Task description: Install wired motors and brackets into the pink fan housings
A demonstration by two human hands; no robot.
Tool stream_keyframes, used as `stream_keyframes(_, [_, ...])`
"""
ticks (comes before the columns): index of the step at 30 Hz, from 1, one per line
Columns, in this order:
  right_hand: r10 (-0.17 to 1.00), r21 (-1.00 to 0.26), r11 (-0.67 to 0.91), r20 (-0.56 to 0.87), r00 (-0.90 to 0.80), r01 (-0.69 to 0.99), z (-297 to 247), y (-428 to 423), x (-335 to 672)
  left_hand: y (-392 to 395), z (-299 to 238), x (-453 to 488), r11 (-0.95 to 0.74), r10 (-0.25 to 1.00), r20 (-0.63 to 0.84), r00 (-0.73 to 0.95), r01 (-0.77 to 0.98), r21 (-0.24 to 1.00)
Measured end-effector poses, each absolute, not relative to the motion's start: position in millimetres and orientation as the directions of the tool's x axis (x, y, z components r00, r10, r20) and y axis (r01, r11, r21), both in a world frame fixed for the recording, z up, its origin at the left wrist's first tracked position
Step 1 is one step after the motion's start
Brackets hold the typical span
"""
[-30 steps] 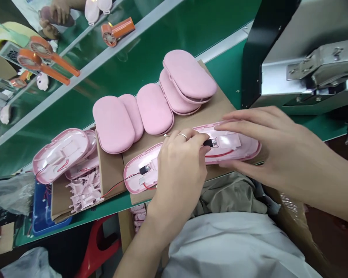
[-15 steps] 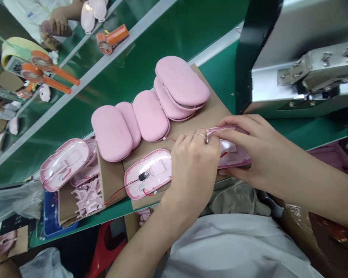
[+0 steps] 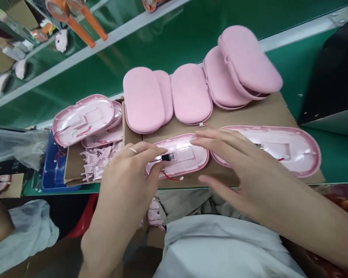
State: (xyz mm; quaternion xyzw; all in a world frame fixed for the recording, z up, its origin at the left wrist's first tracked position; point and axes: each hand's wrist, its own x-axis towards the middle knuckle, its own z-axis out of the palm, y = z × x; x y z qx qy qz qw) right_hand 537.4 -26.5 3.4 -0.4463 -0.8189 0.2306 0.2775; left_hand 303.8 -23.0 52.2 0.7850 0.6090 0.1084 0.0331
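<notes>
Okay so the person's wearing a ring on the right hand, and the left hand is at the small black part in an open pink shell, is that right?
Not quite: the head view shows the ring on the left hand, which is at the small black part in an open pink shell.

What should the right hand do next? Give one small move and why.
Probably lower the right hand to steady the open pink shell by the left hand: the right thumb and fingers are spread near its right end, while the left fingertips are at the black component inside.
</notes>
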Motion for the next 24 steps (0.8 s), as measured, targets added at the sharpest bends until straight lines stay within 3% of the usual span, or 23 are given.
stream_keyframes(6, [0.828, -0.537, 0.543, 0.21, -0.52, 0.646, -18, -4, 508, -23, 35, 297, -0.216, 0.976, 0.013, 0.218, 0.956, 0.199])
stream_keyframes(11, [0.8, -0.526, 0.587, 0.257, -0.543, 0.616, -23, 10, 509, -22, 20, 298, -0.346, 0.934, 0.144, 0.327, 0.928, 0.135])
stream_keyframes(14, [0.758, -0.517, 0.636, 0.277, -0.591, 0.573, -19, 19, 510, -20, 14, 298, -0.353, 0.932, 0.147, 0.332, 0.924, 0.148])
stream_keyframes(20, [0.631, -0.376, 0.77, 0.333, -0.701, 0.515, -12, 25, 509, -23, 11, 305, -0.424, 0.896, 0.185, 0.403, 0.901, 0.091])
stream_keyframes(24, [0.71, -0.383, 0.697, 0.249, -0.659, 0.606, -14, 16, 509, -38, 20, 300, -0.428, 0.893, 0.189, 0.408, 0.901, 0.078])
